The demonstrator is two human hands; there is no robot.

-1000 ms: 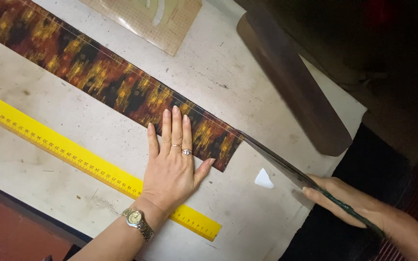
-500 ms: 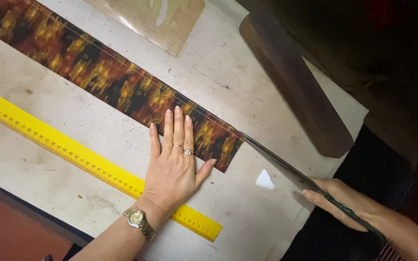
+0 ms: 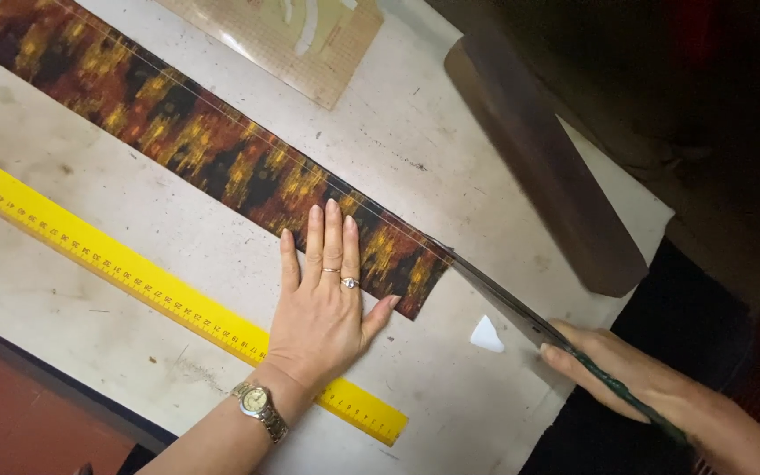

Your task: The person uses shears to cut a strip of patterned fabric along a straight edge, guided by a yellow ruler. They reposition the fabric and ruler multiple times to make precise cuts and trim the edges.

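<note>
While the patterned strip [image 3: 213, 149] is pinned flat by the open left hand [image 3: 327, 303], scissors [image 3: 521, 312] gripped in the right hand [image 3: 626, 374] sit at its lower-right end; cutting looks barely begun.

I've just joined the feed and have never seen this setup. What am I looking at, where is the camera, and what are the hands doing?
There is no machine here: you see one person's two bare hands, filmed by a camera worn on their head and looking down at a pale, stained work table.

The left hand, with rings and a wristwatch, lies flat, fingers pressing the near end of a long patterned fabric strip in brown, orange and yellow. The right hand grips the handle of large scissors, whose blades point at that end of the strip.

A yellow ruler lies alongside, partly under the left wrist. Also on the table: a small white scrap, a tan gridded sheet and a dark wooden block.
</note>
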